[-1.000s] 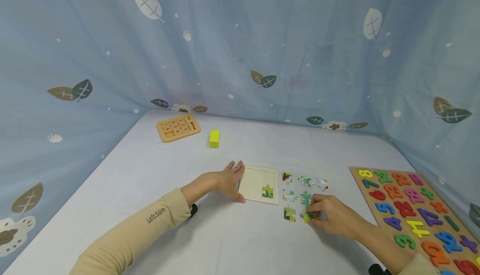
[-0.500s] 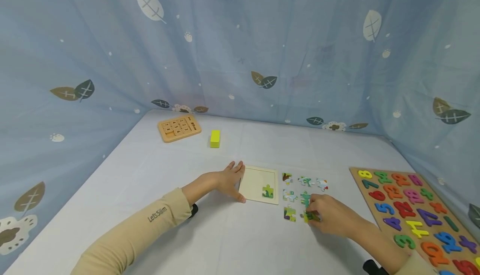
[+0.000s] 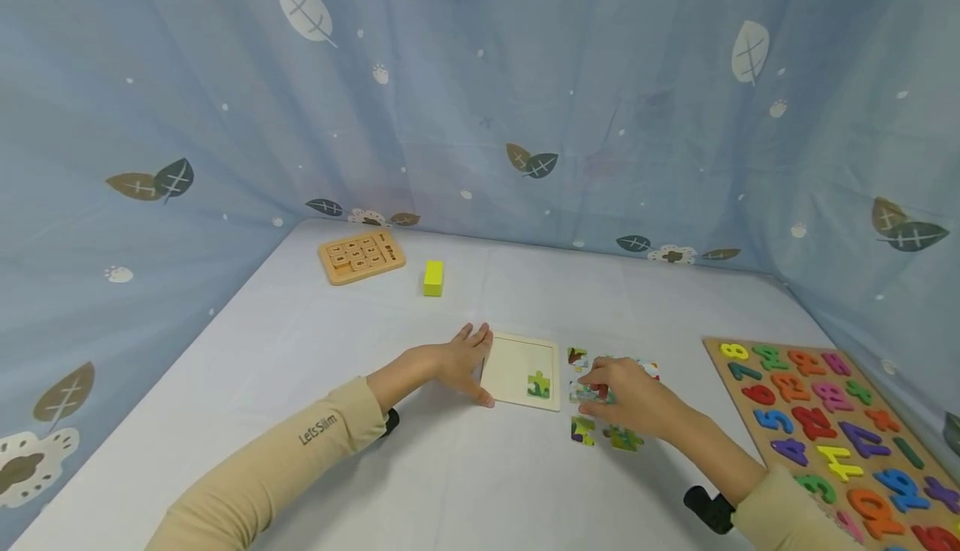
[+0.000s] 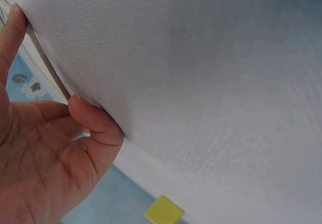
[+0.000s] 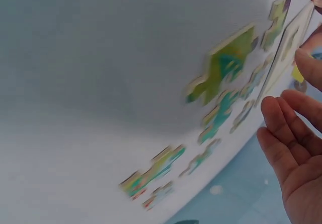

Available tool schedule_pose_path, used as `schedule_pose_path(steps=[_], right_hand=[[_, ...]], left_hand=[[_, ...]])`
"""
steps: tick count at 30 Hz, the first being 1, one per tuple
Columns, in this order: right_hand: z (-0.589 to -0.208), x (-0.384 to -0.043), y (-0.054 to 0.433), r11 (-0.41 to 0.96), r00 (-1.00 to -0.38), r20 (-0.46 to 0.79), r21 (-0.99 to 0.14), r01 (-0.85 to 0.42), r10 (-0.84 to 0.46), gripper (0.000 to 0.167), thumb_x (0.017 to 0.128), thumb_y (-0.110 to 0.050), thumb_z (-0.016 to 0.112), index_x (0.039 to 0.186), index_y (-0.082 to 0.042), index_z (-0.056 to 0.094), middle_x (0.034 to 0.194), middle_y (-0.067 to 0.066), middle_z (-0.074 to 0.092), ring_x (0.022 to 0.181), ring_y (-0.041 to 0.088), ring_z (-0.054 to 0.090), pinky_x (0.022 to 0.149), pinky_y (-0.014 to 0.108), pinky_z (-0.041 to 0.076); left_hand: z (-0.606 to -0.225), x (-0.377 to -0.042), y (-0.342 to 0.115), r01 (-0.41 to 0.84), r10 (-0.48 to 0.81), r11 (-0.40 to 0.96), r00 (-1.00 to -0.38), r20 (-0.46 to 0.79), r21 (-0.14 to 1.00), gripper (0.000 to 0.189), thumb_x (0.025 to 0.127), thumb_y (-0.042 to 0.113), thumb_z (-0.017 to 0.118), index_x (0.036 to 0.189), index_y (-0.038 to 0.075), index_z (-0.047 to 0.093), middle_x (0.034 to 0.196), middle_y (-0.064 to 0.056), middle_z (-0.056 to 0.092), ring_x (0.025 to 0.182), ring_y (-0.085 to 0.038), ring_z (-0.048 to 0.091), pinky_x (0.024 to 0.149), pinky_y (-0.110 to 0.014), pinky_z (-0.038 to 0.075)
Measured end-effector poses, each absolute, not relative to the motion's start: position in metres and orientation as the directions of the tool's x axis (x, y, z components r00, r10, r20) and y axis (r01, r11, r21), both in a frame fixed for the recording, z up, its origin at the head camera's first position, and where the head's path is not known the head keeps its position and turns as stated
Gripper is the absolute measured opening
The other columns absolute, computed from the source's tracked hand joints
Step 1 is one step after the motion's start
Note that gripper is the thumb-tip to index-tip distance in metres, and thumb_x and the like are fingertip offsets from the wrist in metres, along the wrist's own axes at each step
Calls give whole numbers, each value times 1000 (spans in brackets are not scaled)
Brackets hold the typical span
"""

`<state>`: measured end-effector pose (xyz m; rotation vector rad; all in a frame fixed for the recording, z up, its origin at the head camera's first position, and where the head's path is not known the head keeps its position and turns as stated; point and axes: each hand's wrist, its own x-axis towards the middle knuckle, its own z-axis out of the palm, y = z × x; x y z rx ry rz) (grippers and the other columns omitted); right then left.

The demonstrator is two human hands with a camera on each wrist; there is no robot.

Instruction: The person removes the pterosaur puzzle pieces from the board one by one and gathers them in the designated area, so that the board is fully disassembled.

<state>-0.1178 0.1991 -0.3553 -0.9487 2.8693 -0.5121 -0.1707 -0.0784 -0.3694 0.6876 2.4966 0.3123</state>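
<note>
My left hand [image 3: 463,364] spans the left edge of a pale wooden puzzle tray [image 3: 510,368], fingers spread at its far corner and thumb at its near corner. In the tray's near right part lies a green puzzle piece [image 3: 538,384]. My right hand [image 3: 633,394] hovers over loose puzzle pieces right of the tray, hiding some in the head view. Its fingers [image 5: 276,118] and thumb are apart with nothing between them in the right wrist view. Below it lies a larger green piece [image 3: 624,438], with a green and yellow piece [image 3: 582,430] to its left.
A board of colourful numbers and letters [image 3: 840,426] lies at the right. Toward the back left are a wooden number slide puzzle [image 3: 362,257] and a yellow block [image 3: 433,278]. A blue patterned curtain [image 3: 480,117] encloses the table's back and sides.
My right hand has moved up and left from the near green piece to over the middle row of pieces. That green piece now lies uncovered on the table. My left hand stays at the tray.
</note>
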Motion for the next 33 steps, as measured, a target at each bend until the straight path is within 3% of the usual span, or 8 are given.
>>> schedule_pose_path(steps=[9, 21, 26, 33], right_hand=[[-362, -130, 181, 738, -804, 47, -369, -565, -593, 42, 81, -14, 76, 115, 8, 66, 83, 1, 61, 72, 9, 53, 59, 17, 45], [-373, -142, 162, 717, -779, 75, -343, -607, -623, 52, 78, -19, 80, 119, 8, 64, 76, -1, 55, 67, 7, 46, 57, 16, 41], [-375, -144, 158, 702, -762, 87, -334, -629, -641, 49, 79, -20, 79, 117, 7, 65, 83, 2, 61, 69, 8, 50, 59, 15, 45], [-375, -146, 154, 689, -754, 58, -365, -626, -654, 46, 80, -19, 78, 115, 9, 66, 82, 2, 60, 66, 7, 48, 56, 15, 42]], left_hand=[[-370, -169, -75, 403, 523, 849, -737, -428, 342, 108, 82, 50, 71, 154, 2, 6, 163, -10, -2, 150, -31, -7, 121, -45, 13], [-371, -172, -75, 413, 528, 847, -734, -428, 336, 108, 82, 51, 71, 154, 2, 6, 163, -10, -3, 150, -32, -7, 121, -47, 13], [-371, -172, -75, 407, 525, 847, -738, -424, 341, 108, 82, 50, 71, 154, 2, 7, 163, -11, -2, 150, -33, -6, 121, -47, 13], [-371, -172, -77, 406, 520, 851, -741, -425, 334, 108, 82, 50, 71, 154, 1, 7, 163, -12, -2, 150, -33, -6, 121, -46, 13]])
